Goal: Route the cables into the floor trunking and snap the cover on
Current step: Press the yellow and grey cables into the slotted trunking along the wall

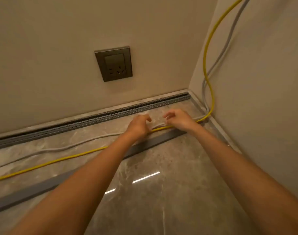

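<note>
A slotted grey trunking (111,115) runs along the foot of the back wall to the corner. On the marble floor in front of it lie a grey cable (68,146) and a yellow cable (60,160), side by side, outside the trunking. Both climb the right wall at the corner. The long grey cover strip (34,189) lies loose on the floor, nearer to me. My left hand (139,123) and my right hand (178,119) hover just over the two cables. Their fingers are curled and apart, with nothing visibly gripped. The cables pass under both palms.
A dark wall socket (113,64) sits on the back wall above the trunking. The right wall (263,99) closes off the corner. The polished floor (161,192) reflects a ceiling light.
</note>
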